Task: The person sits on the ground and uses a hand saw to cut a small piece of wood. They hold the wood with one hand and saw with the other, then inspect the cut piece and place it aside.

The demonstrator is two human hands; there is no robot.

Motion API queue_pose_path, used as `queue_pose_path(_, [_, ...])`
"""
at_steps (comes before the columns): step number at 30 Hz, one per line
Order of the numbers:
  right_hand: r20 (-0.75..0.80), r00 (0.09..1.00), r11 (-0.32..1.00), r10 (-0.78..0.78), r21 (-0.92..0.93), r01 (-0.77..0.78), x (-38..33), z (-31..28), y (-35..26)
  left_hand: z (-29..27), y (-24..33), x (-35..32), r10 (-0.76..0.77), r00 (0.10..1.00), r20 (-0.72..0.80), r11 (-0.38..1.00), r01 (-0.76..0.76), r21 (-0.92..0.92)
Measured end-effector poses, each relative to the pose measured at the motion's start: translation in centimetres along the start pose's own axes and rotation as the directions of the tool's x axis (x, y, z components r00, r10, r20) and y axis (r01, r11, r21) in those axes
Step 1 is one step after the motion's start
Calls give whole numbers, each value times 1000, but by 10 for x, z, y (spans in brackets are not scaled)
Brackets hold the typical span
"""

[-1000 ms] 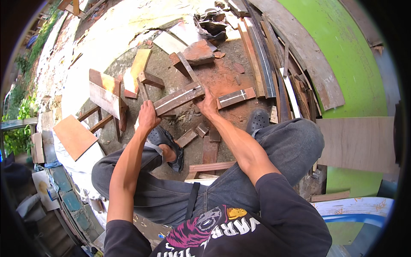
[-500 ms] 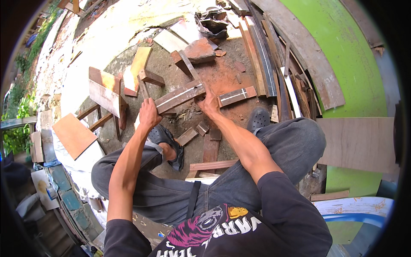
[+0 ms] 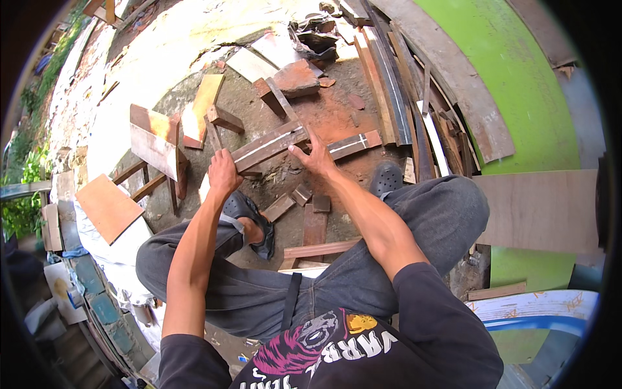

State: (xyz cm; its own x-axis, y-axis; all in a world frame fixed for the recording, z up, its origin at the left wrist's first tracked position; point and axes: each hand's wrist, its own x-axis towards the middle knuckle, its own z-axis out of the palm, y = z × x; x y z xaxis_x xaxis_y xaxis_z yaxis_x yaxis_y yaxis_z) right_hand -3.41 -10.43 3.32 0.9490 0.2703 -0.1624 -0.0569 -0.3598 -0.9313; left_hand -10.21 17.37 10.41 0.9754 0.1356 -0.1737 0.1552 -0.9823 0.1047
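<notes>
Orange-tan board (image 3: pixel 110 209), one, flat, well to the left of the white-lined bar (image 3: pixel 264 150); pale sheeting (image 3: pixel 129 259) beneath and beside it, contents, if any, not discernible. Wooden piece with upright panel (image 3: pixel 154 148), one, left of the bar, its panel tilted. Yellowish board (image 3: pixel 204 104), one, sunlit, beyond the bar's left end. Left hand (image 3: pixel 223 174), fingers closed around the bar's left end. White-lined bar, one, dark wood, slanting up to the right between the two hands, white line along its face; narrow strip (image 3: pixel 284 100) running away from its right end. Wood offcuts (image 3: pixel 280 208), several, on the ground on the near side of the bar. Reddish masonry chunk (image 3: pixel 299 78), one, beyond the bar. Right hand (image 3: pixel 312 157), at the bar's right end, thumb and forefinger apart; whether it grips cannot be told. Crumpled black bag-like item (image 3: pixel 317 44), far beyond the bar, contents not discernible. Cross-marked bar (image 3: pixel 354 144), one, just right of the bar. Long timbers (image 3: pixel 387 87), stacked, farther right.
</notes>
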Motion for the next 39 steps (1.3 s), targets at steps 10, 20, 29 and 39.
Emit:
queue_pose_path(10, [-17, 989, 957, -150, -254, 141, 10, 3, 24, -1, 0, -1, -2, 1000, 5, 1000, 2, 29])
queue_pose_path(20, [-65, 994, 995, -85, -59, 81, 7, 17, 33, 3, -6, -3, -22, 1000, -3, 999, 22, 38])
queue_pose_path(29, [-160, 972, 984, -172, -79, 161, 10, 25, 53, 5, -6, -1, -8, 1000, -11, 999, 8, 43])
queue_pose_path(39, [-181, 955, 945, -235, -274, 180, -8, 19, 2, -3, -3, -5, -83, 996, 17, 996, 82, 20])
